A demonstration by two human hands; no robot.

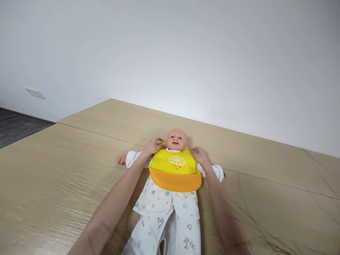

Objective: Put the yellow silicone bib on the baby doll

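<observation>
A baby doll [176,139] lies on its back on the wooden table, arms spread out to both sides. Over its chest is a yellow bib [164,161] with a white citrus-slice print and an orange catch pocket [176,181] along the bottom. Beside the doll's neck, my left hand [154,146] pinches the bib's upper left edge between thumb and fingers. My right hand [200,155] has its fingers closed at the bib's upper right edge, near the other shoulder. White printed clothes [159,202] cover the doll's body and legs. Whatever is behind the neck is hidden.
The light wooden table [66,170] carries a seam running across it behind the doll's shoulders. A white wall [186,63] stands along its far edge. To the left are a wall plate [35,93] and dark floor [21,125].
</observation>
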